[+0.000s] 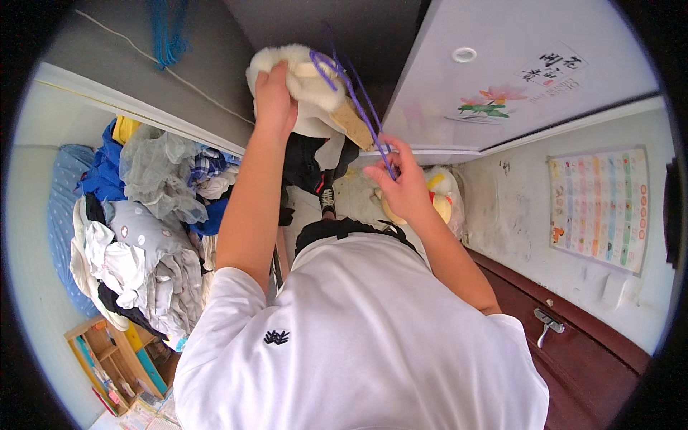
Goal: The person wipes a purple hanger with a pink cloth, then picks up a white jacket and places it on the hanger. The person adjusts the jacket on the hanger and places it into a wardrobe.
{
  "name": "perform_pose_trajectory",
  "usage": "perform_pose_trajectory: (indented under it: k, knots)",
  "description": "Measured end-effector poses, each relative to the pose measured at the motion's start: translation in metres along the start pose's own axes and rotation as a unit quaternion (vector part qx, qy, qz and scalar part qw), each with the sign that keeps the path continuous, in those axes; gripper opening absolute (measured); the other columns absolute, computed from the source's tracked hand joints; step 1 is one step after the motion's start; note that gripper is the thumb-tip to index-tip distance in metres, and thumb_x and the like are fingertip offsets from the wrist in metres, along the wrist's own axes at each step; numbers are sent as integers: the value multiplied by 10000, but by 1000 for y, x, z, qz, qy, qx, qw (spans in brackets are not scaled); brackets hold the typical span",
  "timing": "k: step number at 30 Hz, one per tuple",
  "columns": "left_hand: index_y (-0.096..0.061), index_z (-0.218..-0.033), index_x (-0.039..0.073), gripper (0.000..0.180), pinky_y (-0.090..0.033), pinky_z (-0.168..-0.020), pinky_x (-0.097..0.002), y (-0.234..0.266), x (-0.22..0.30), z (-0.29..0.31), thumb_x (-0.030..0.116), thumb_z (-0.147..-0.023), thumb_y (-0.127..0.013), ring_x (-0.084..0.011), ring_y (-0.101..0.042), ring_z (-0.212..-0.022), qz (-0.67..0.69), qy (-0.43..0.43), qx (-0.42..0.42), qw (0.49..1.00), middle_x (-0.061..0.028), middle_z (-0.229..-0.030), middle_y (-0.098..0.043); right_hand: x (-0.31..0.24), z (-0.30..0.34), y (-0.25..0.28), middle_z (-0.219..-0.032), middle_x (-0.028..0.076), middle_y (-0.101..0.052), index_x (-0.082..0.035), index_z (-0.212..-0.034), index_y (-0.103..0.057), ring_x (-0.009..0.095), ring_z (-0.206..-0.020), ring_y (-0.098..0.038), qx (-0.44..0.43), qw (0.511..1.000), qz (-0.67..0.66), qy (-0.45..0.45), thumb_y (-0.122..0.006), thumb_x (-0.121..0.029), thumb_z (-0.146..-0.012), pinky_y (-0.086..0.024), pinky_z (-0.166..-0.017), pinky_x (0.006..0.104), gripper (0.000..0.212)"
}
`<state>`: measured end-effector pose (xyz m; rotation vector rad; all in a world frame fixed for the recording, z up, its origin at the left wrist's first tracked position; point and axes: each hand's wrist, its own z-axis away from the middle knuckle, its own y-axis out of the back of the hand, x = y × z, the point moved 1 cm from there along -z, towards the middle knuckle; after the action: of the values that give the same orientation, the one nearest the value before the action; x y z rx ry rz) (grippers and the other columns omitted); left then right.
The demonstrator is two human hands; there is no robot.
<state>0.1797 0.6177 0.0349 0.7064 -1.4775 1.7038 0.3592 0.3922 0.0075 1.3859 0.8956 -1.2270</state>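
Observation:
My left hand (274, 100) is closed on a white fluffy item (309, 89), lifted in front of the dark opening of a cupboard. A flat tan piece (351, 127) shows at the item's lower right; its exact kind I cannot tell. A purple cord (360, 93) loops over the item and runs down to my right hand (407, 179), whose fingers are closed around its lower end. Just below the item, black clothing (304, 161) hangs or lies; which, I cannot tell.
At left sits a heap of clothes (158, 251) above a wooden shelf (115, 365). A white door panel (437, 86) with a flower print stands at right. Low behind my right hand is a bagged yellow-and-white item (444, 197). A brown door (588, 365) fills the lower right.

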Motion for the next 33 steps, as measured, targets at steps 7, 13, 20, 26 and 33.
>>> perform_pose_trajectory:
  k: [7, 13, 20, 26, 33]
  knots:
    - [-555, -1306, 4, 331, -534, -973, -367, -66, 31, 73, 200, -1045, -611, -206, -652, -1125, -116, -41, -170, 978, -101, -1232, -665, -51, -35, 7, -994, 65, -693, -53, -1435, -532, 138, -923, -642, 26, 989, 34, 141, -791, -116, -870, -522, -848, 300, 625]
    - [-571, -1313, 18, 352, -501, -962, -320, -49, 25, 105, 255, -1056, -612, -156, -625, -1138, -230, -26, -216, 948, -74, -1263, -662, -55, -30, 4, -1218, 84, -703, -33, -1259, -668, 178, -1107, -661, 41, 991, -96, 83, -652, -50, -934, -513, -957, 324, 326]
    - [-501, -1444, 67, 518, -443, -1108, -389, 20, 30, 109, 155, -973, -697, -223, -527, -1319, -376, -101, -254, 885, -109, -1451, -524, -80, -8, 58, -1153, 18, -685, -19, -1212, -663, 126, -1049, -628, -3, 989, -67, 135, -599, -13, -967, -502, -937, 299, 254]
    - [-578, -1376, 112, 624, -335, -1172, -442, -27, 13, 114, 104, -795, -804, -349, -454, -1356, -489, -328, -344, 732, -118, -1443, -512, -110, 10, 116, -1067, 58, -673, -2, -1075, -694, 187, -1008, -602, -141, 966, -26, 213, -639, 39, -868, -482, -912, 325, 218]
    - [-685, -1112, 57, 338, -504, -941, -399, -33, -32, 94, 29, -782, -752, -340, -623, -1048, -456, -196, -458, 737, -110, -1094, -664, -117, 30, 194, -968, 85, -735, -17, -1089, -748, 269, -956, -636, -228, 933, 204, 190, -758, -40, -803, -495, -887, 395, 286]
